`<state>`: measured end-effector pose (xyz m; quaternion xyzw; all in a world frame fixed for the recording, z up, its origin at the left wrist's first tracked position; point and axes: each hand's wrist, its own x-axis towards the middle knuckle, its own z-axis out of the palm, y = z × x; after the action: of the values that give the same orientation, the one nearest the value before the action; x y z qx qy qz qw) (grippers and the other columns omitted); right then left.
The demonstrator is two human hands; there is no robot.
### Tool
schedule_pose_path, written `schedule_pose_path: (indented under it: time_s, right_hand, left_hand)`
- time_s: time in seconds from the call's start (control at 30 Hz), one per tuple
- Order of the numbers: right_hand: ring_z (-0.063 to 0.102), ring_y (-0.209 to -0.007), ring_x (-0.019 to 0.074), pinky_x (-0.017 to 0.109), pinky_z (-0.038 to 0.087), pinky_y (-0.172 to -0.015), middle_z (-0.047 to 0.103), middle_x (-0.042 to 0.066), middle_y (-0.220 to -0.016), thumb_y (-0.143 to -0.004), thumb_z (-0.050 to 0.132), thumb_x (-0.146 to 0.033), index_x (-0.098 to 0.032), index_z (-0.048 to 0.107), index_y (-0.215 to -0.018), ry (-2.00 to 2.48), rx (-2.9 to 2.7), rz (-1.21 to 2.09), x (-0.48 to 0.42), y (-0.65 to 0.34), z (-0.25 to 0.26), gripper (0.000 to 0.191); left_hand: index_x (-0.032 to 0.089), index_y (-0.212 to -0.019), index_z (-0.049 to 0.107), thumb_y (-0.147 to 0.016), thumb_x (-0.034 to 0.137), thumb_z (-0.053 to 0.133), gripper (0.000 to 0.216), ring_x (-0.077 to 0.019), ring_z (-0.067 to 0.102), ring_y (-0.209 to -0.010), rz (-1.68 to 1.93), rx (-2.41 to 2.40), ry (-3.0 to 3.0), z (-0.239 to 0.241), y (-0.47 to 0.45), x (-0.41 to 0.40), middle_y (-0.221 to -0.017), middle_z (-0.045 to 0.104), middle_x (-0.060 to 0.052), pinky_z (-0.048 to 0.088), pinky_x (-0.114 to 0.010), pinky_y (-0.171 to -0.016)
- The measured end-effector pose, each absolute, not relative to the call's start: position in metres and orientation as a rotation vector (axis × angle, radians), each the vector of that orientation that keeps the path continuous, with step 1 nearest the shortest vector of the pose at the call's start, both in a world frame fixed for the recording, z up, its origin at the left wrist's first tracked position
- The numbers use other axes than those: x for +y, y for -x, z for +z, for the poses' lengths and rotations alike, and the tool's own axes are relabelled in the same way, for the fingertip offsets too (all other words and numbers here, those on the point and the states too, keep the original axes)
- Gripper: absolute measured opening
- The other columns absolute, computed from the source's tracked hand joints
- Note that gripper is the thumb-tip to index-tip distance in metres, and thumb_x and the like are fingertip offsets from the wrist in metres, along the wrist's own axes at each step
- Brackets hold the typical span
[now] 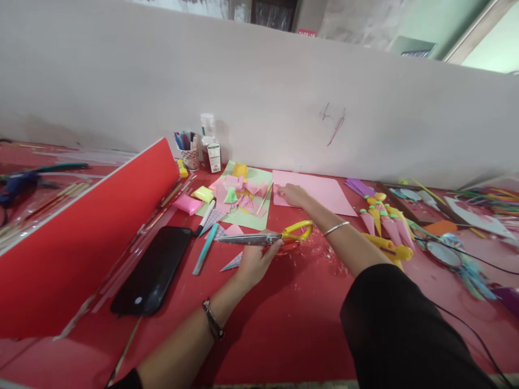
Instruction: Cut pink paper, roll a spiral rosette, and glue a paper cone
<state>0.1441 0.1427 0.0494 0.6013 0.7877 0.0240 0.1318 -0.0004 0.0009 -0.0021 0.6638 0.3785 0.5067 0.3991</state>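
My left hand [256,263] is closed around a pair of scissors [259,238] by the blade side near the pivot. The long metal blades point left, and the yellow and orange handles stick out to the right. My right hand [295,195] reaches to the left part of a pink paper sheet [324,190], its fingers drawn together on the paper. Whether the fingertips go under the sheet is too small to tell. Left of it, a pale green sheet [259,217] bears pink and yellow scraps. Blue-checked paper pieces [232,262] lie partly behind my left hand.
A black phone [156,270], a teal pen [205,249] and a red board [101,227] are on the left. Behind stand a pen cup [190,159] and a bottle [211,148]. Pink and yellow cones [391,227] and a yellow glue gun [387,248] lie right.
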Motion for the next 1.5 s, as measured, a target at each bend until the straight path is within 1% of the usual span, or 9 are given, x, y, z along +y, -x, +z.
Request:
schedule_pose_path:
  time_s: [0.13, 0.23, 0.3, 0.73, 1.0, 1.13, 1.23, 1.4, 1.5]
  right_hand:
    - [0.056, -0.092, 0.0249, 0.029, 0.041, -0.074, 0.06, 0.015, -0.101, -0.082, 0.033, -0.044, -0.013, 0.062, -0.098, -1.797, 2.192, 0.051, 0.15, -0.135, 0.049, 0.045]
    - [0.057, -0.091, 0.0272, 0.031, 0.043, -0.072, 0.06, 0.019, -0.102, -0.076, 0.036, -0.056, -0.008, 0.061, -0.1, -1.83, 2.134, 0.04, 0.154, -0.126, 0.046, 0.059]
    - [0.057, -0.091, 0.0275, 0.031, 0.043, -0.071, 0.06, 0.019, -0.103, -0.074, 0.039, -0.059, -0.008, 0.061, -0.101, -1.838, 2.108, 0.031, 0.157, -0.122, 0.045, 0.062]
    - [0.058, -0.09, 0.0244, 0.029, 0.044, -0.07, 0.061, 0.014, -0.103, -0.076, 0.042, -0.043, -0.012, 0.062, -0.098, -1.803, 2.081, -0.016, 0.163, -0.124, 0.047, 0.043]
    - [0.058, -0.088, 0.0226, 0.026, 0.043, -0.069, 0.064, 0.012, -0.094, -0.081, 0.041, -0.035, -0.014, 0.064, -0.085, -1.755, 2.059, -0.112, 0.163, -0.13, 0.058, 0.032]
    - [0.055, -0.087, 0.0163, 0.032, 0.045, -0.075, 0.057, 0.007, -0.101, -0.084, 0.044, -0.033, -0.016, 0.056, -0.097, -1.737, 2.019, -0.171, 0.162, -0.127, 0.06, 0.025]
    - [0.053, -0.091, 0.0155, 0.035, 0.046, -0.077, 0.052, 0.005, -0.108, -0.084, 0.044, -0.03, -0.018, 0.051, -0.105, -1.751, 2.023, -0.183, 0.161, -0.128, 0.061, 0.026]
    - [0.053, -0.091, 0.0167, 0.036, 0.046, -0.076, 0.052, 0.006, -0.108, -0.083, 0.046, -0.031, -0.016, 0.05, -0.106, -1.828, 2.08, -0.15, 0.158, -0.144, 0.06, 0.028]
    - [0.056, -0.084, 0.0157, 0.03, 0.046, -0.071, 0.058, 0.004, -0.096, -0.082, 0.047, -0.031, -0.012, 0.056, -0.096, -1.879, 2.124, -0.111, 0.155, -0.154, 0.06, 0.025]
  left_hand:
    - [0.017, -0.074, 0.055, -0.079, 0.028, 0.042, 0.018, -0.0149, 0.057, -0.075, 1.287, 0.949, -1.672, -0.003, 0.0, 0.001, -0.077, 0.062, -0.003, 0.043, -0.024, -0.07]
    - [0.017, -0.073, 0.055, -0.078, 0.028, 0.042, 0.017, -0.015, 0.057, -0.073, 1.304, 0.982, -1.654, -0.004, 0.0, 0.002, -0.075, 0.062, -0.003, 0.043, -0.025, -0.068]
    - [0.017, -0.071, 0.055, -0.078, 0.027, 0.042, 0.018, -0.0153, 0.057, -0.072, 1.316, 1.008, -1.646, -0.004, 0.0, 0.002, -0.073, 0.062, -0.003, 0.044, -0.025, -0.068]
    - [0.017, -0.07, 0.054, -0.078, 0.024, 0.042, 0.016, -0.014, 0.056, -0.071, 1.324, 1.012, -1.638, -0.003, -0.001, 0.003, -0.072, 0.061, -0.002, 0.043, -0.024, -0.067]
    - [0.017, -0.069, 0.053, -0.077, 0.024, 0.043, 0.015, -0.0136, 0.056, -0.07, 1.317, 0.984, -1.627, -0.001, -0.001, 0.002, -0.071, 0.061, -0.002, 0.043, -0.023, -0.066]
    - [0.017, -0.069, 0.054, -0.077, 0.023, 0.043, 0.014, -0.0139, 0.056, -0.07, 1.313, 1.002, -1.622, -0.001, -0.001, 0.002, -0.071, 0.061, -0.001, 0.043, -0.023, -0.066]
    - [0.017, -0.069, 0.055, -0.078, 0.023, 0.044, 0.015, -0.014, 0.056, -0.07, 1.31, 1.02, -1.625, -0.001, -0.001, 0.002, -0.072, 0.062, -0.001, 0.043, -0.023, -0.065]
    - [0.017, -0.07, 0.056, -0.078, 0.023, 0.044, 0.015, -0.0139, 0.057, -0.07, 1.309, 1.026, -1.632, -0.003, -0.001, 0.002, -0.073, 0.062, -0.001, 0.043, -0.023, -0.065]
    - [0.017, -0.069, 0.056, -0.078, 0.024, 0.044, 0.016, -0.014, 0.057, -0.07, 1.319, 1.027, -1.625, -0.004, -0.002, 0.002, -0.071, 0.063, -0.001, 0.043, -0.024, -0.066]
